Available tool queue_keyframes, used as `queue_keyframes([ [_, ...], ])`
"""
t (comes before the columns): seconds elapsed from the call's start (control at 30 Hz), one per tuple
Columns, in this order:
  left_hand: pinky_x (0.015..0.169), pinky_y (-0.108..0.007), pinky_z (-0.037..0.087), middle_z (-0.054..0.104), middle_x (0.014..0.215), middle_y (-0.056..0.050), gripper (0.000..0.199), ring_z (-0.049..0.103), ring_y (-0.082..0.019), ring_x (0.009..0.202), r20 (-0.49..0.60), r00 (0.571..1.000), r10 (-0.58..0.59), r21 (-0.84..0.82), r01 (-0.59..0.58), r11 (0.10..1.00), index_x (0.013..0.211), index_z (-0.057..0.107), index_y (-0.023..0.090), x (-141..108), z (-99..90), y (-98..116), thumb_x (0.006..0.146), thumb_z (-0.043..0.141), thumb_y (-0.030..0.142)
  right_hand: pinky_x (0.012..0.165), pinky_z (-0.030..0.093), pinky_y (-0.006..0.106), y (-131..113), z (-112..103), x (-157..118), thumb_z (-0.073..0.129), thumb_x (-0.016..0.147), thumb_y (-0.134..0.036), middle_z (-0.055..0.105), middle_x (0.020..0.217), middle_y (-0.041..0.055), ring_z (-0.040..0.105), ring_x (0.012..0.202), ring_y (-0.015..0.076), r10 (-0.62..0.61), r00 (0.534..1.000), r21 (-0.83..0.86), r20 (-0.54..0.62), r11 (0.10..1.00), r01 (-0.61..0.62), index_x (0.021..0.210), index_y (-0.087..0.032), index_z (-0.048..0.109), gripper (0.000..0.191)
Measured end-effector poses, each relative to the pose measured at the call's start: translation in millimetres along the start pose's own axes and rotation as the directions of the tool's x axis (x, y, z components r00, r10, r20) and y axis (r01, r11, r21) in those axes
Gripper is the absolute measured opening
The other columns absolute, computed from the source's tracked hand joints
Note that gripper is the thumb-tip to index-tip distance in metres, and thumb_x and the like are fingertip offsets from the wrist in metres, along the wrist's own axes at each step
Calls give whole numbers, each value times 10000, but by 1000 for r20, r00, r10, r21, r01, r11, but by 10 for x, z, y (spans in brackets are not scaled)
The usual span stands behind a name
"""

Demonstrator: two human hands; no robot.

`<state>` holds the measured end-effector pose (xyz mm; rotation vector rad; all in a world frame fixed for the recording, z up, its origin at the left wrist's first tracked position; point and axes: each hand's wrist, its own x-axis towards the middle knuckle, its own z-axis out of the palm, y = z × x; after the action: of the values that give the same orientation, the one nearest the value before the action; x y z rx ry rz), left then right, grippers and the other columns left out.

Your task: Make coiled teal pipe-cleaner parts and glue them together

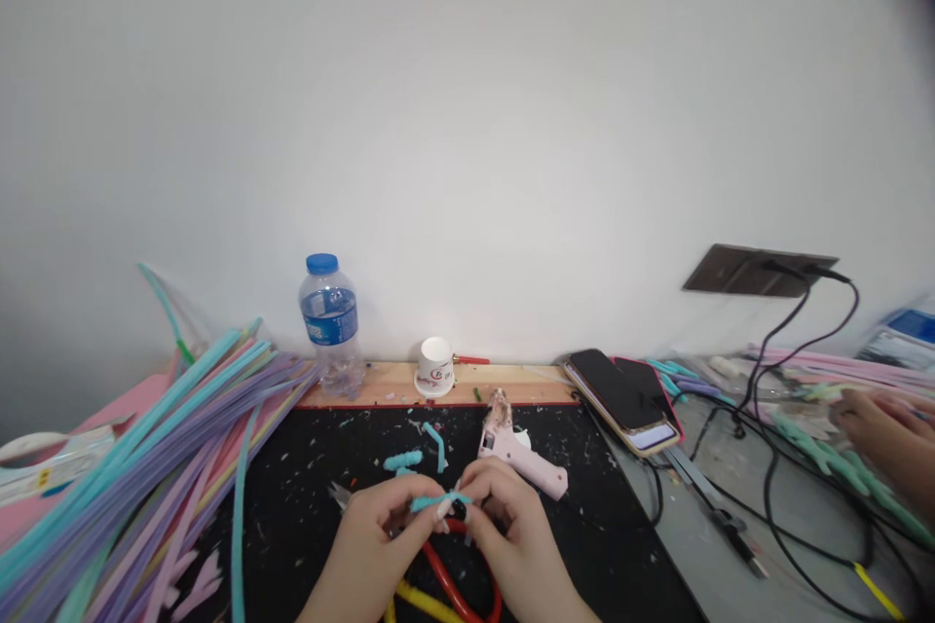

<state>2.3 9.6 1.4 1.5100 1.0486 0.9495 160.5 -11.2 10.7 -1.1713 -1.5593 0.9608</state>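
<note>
My left hand [391, 531] and my right hand [511, 531] meet above the black mat [314, 467], thumbs and fingers closed on a small light-blue fuzzy piece [430, 503] stretched between them. A small black item [459, 509] and a whitish bit show at its lower side, near my right fingertips. Beneath my hands, red-handled pliers [447, 579] and a yellow handle [424, 603] lie on the mat. Beyond my fingers are a coiled light-blue piece [403, 459] and a short bent one [436, 446]. A pink glue gun [520, 458] rests just past my right hand.
Pastel pipe cleaners [161, 467] are heaped at the left. A water bottle [331, 326] and paper cup [435, 368] stand by the wall. Phones [628, 399] lie at the right, near black cables [766, 389]. Another person's hand [887, 433] is at the far right.
</note>
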Motion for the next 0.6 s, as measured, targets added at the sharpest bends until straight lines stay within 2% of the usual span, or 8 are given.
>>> queue_keyframes([
  [0.23, 643, -238, 484, 651, 723, -10, 127, 608, -168, 690, 7, 1000, -7, -32, 7, 999, 778, 660, 178, -6, 1, -3, 782, 556, 252, 608, 379, 226, 10, -6, 9, 497, 746, 4, 558, 823, 15, 529, 758, 142, -27, 1000, 22, -9, 999, 27, 676, -173, 556, 199],
  [0.6, 618, -228, 461, 627, 677, -4, 143, 588, -160, 659, 13, 1000, -14, 15, 14, 1000, 734, 636, 170, -7, 3, 27, 793, 539, 259, 625, 382, 229, -22, -32, 44, 511, 732, 25, 568, 826, 16, 545, 772, 144, -33, 999, 25, 1, 999, 33, 673, -169, 579, 214],
])
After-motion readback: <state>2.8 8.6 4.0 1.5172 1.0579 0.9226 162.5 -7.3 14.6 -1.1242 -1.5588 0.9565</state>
